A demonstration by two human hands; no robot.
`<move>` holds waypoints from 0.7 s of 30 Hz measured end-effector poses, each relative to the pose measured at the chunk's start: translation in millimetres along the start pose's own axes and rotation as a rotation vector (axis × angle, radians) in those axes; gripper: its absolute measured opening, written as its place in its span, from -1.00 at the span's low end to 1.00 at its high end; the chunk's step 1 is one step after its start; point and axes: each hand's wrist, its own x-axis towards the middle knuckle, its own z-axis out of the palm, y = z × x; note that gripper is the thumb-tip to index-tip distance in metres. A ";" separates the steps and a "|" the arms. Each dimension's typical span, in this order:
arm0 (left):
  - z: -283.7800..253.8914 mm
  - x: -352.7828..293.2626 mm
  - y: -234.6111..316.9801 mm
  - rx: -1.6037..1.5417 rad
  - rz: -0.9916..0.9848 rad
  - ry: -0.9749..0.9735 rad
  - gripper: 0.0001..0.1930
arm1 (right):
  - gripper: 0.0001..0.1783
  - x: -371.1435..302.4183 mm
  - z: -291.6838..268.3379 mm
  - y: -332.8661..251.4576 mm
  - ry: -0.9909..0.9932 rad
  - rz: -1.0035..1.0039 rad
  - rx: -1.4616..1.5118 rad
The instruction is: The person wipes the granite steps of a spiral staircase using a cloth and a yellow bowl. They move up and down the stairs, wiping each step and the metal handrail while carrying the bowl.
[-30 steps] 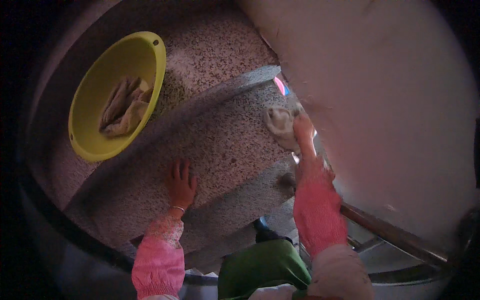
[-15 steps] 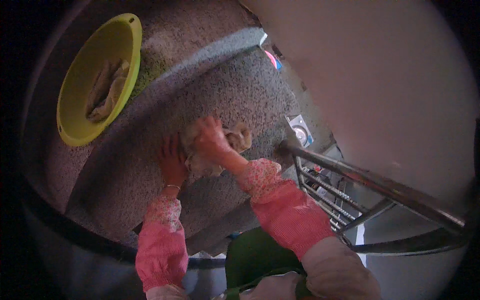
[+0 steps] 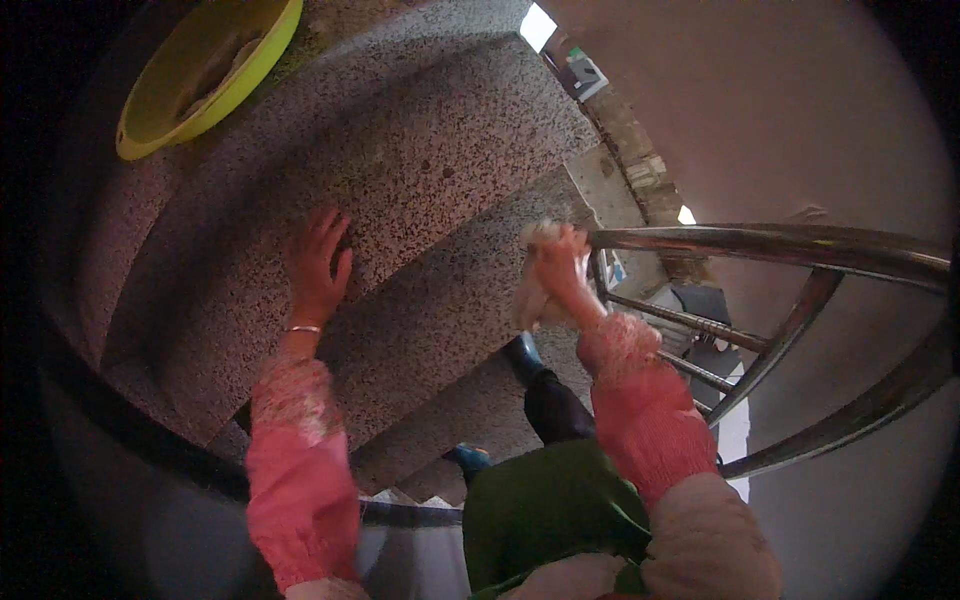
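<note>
My right hand (image 3: 562, 268) is closed on a beige cloth (image 3: 530, 298), which hangs below the fingers beside the near end of the metal handrail (image 3: 740, 240). Whether the cloth touches the rail I cannot tell. Over to the left, my left hand (image 3: 320, 262) is open, fingers stretched out and thumb apart, at a speckled stone step (image 3: 450, 150); nothing is in it. A yellow-green basin (image 3: 245, 90) stands at the upper left on the stairs, with another brownish cloth (image 3: 225, 72) inside it.
Stone steps descend toward my dark shoes (image 3: 522, 358). Below the handrail run several metal bars (image 3: 690, 325), with small objects visible beyond them. A pale wall (image 3: 780, 110) curves along the right. A grey box-like object (image 3: 582, 76) lies by the wall's foot.
My right hand has lifted the cloth off the step and carried it right, to the handrail. My left hand has shifted slightly left and up. The view has moved, with the basin now higher.
</note>
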 end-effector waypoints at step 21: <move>14.6 7.7 -13.0 0.204 0.213 -0.203 -0.42 | -0.52 104.5 183.8 60.7 0.111 0.610 -0.963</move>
